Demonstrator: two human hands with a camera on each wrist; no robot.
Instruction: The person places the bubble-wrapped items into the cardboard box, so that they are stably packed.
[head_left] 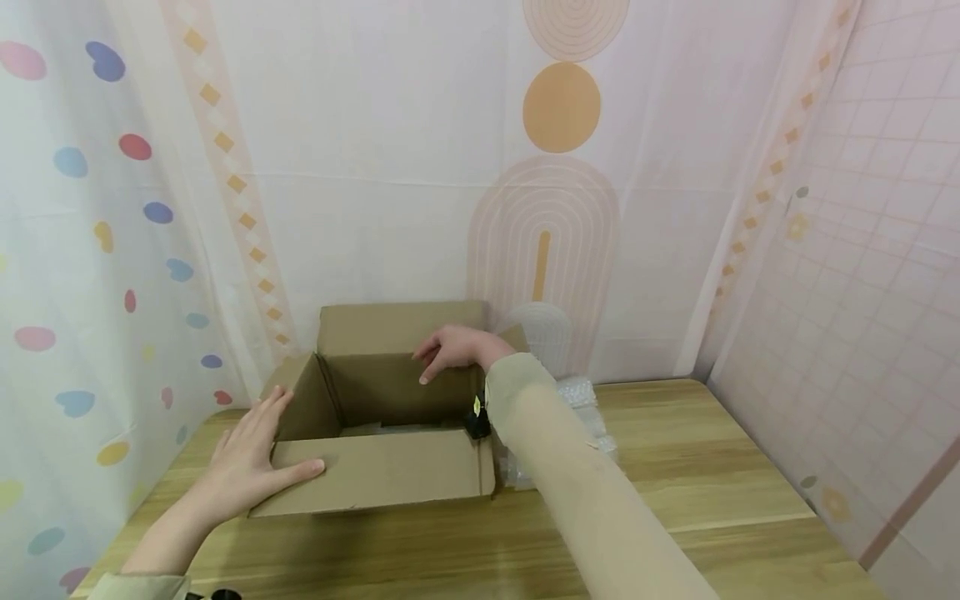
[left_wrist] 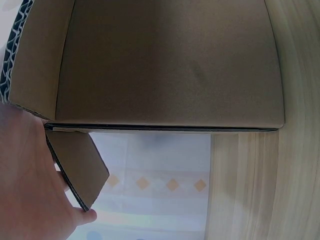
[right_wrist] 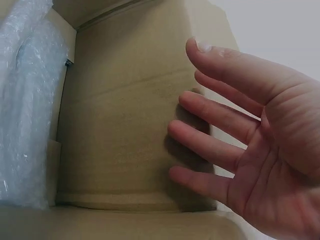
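An open brown cardboard box (head_left: pixel 375 475) stands on a wooden table (head_left: pixel 712 467) against the back curtain. My left hand (head_left: pixel 251 458) lies flat with straight fingers on the box's near flap and left side flap (left_wrist: pixel 80 165). My right hand (head_left: pixel 450 348) reaches over the box, fingers relaxed and spread, at the top edge of the far wall below the raised rear flap (head_left: pixel 397 327). In the right wrist view the open palm (right_wrist: pixel 260 145) hovers before the box's inner wall (right_wrist: pixel 125 125), holding nothing. Bubble wrap (right_wrist: pixel 25 115) lies inside the box.
More bubble wrap (head_left: pixel 585 417) sits on the table just right of the box, behind my right sleeve. Patterned curtains enclose the table at the back and left, a pink tiled wall (head_left: pixel 862 292) at the right. Bare wood stretches to the right and front.
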